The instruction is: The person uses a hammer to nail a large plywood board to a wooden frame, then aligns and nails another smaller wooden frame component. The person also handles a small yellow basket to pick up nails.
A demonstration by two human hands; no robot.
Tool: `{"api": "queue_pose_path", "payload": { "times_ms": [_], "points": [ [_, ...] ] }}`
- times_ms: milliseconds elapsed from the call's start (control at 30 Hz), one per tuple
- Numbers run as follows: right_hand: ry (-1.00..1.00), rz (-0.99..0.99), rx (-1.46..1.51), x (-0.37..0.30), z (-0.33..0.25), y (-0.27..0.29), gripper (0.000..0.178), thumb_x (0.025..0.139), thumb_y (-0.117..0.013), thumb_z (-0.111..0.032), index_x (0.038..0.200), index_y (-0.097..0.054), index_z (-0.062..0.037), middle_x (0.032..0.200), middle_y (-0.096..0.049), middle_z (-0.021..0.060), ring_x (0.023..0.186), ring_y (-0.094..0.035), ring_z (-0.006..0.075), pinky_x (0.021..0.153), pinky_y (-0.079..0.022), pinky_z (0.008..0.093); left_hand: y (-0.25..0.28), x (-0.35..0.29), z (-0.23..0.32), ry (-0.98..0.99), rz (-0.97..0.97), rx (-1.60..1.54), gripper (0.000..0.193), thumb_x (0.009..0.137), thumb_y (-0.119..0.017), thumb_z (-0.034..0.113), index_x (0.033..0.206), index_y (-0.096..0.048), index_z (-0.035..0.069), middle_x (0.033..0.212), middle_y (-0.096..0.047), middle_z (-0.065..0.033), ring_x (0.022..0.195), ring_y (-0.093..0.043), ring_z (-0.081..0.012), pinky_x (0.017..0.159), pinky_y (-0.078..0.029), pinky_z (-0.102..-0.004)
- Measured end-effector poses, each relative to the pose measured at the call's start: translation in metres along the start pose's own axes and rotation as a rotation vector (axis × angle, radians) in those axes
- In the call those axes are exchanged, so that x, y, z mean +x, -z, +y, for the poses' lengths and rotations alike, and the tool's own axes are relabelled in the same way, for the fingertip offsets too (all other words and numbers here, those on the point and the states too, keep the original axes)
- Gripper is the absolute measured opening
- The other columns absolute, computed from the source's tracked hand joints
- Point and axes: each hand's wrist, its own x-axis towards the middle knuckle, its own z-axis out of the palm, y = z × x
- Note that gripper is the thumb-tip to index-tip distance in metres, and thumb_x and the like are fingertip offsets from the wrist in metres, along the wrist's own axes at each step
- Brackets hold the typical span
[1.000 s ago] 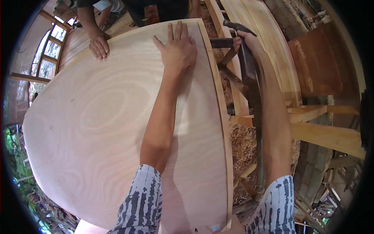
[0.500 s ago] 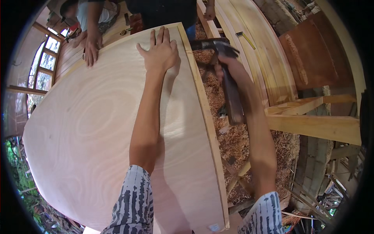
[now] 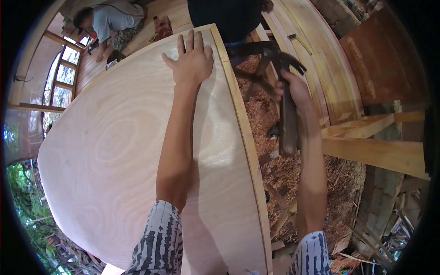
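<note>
Plywood sheet (image 3: 114,151) lies broad and pale across the frame in front of you, its right-hand edge trimmed with a narrow wooden strip (image 3: 243,128) that runs from the far corner down toward your body. Your left hand (image 3: 190,59) lies flat on the sheet near that far corner, fingers spread and holding nothing, pressing the panel down; it sits a little further up the sheet than a second ago. Your right hand (image 3: 293,91) is closed around the handle of a claw hammer (image 3: 282,82), and the change is here: the hammer has come up off the edge strip, its dark head now raised and off to the right of the strip over the sawdust (image 3: 293,169). That reads as the lift between blows, so the nailing along this edge looks under way rather than finished. Beyond the sheet's far corner another person (image 3: 107,20) crouches on the floorboards, whose hand no longer rests on the panel, so your left hand alone steadies it. Bare timber rails (image 3: 366,151) lie to your right.
</note>
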Motion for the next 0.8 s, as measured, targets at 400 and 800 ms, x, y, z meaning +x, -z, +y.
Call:
{"api": "queue_pose_path", "payload": {
  "times_ms": [400, 800],
  "points": [
    [-0.064, -0.131, -0.027, -0.062, 0.010, -0.051, 0.021, 0.105, -0.057, -0.031, 0.107, -0.051, -0.0109, 0.069, -0.053, -0.0003, 0.051, -0.051, 0.0115, 0.046, -0.046, 0.0297, 0.006, 0.006, -0.018, -0.015, 0.072, 0.013, 0.057, 0.103, -0.032, 0.037, 0.157, -0.040, 0.019, 0.169, -0.030, -0.0016, 0.157, -0.023, -0.0297, 0.112, -0.012, -0.0817],
    [-0.226, 0.145, 0.054, -0.237, 0.068, -0.004, 0.024, 0.108, -0.053, -0.026, 0.124, -0.050, -0.0086, 0.072, -0.050, 0.0002, 0.053, -0.050, 0.0113, 0.048, -0.043, 0.0296, 0.030, 0.016, -0.015, -0.009, 0.158, -0.015, 0.057, 0.102, -0.035, 0.036, 0.157, -0.039, 0.022, 0.168, -0.031, -0.0025, 0.156, -0.026, -0.0303, 0.111, -0.013, -0.0830]
  ]
}}
